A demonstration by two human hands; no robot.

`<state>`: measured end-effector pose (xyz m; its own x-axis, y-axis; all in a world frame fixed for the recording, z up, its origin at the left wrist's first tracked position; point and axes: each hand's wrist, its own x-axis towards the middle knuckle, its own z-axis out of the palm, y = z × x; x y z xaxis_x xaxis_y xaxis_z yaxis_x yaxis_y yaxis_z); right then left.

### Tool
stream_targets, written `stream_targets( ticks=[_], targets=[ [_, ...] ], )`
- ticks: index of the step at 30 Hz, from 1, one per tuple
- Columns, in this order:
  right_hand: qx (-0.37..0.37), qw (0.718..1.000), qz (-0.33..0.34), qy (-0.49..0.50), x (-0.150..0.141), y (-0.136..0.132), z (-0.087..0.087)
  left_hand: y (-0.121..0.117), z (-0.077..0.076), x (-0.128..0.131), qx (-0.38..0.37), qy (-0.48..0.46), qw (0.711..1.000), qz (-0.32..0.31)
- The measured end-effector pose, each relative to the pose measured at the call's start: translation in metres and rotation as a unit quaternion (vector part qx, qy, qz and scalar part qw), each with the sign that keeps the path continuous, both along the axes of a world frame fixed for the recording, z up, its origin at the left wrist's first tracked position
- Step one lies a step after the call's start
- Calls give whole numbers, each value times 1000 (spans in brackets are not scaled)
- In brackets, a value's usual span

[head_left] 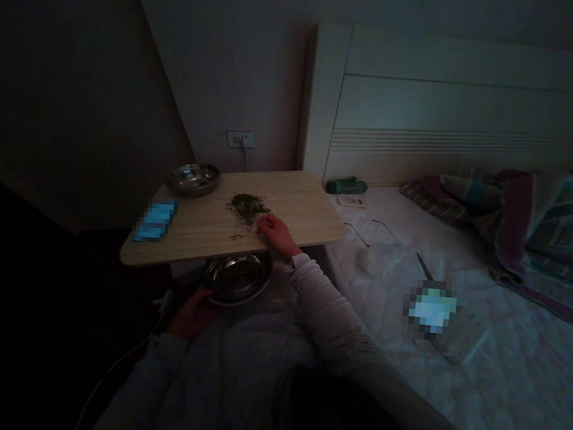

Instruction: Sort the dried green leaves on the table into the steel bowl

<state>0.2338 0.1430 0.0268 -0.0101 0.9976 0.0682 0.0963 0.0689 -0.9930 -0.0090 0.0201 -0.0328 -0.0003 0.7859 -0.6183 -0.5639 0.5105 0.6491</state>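
Note:
My left hand (194,313) is closed on the near left rim of a metal bowl (238,279), held just below the front edge of a small wooden table (197,230). Some dark bits seem to lie in this bowl, too dim to name. My right hand (273,232) rests at the table's front part, fingers curled together beside a loose pile of small dark green dried bits (247,205). Whether anything is pinched between those fingers is hidden. A few stray bits lie apart from the pile, nearer the front edge.
A second metal bowl (194,179) and a lit phone (155,221) stand on the table's left. On the bed at right are glasses (357,234), a green case (346,185), a pale remote (351,201), a lit screen (432,312) and a striped blanket (516,222). A cable (117,367) hangs at left.

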Motion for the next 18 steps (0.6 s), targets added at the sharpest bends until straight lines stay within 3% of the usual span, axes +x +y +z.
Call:
stream_targets(
  ticks=[18],
  targets=[
    [18,1000,-2,-19,2,1,-2,-2,13,5,-5,13,1000,-1]
  ],
)
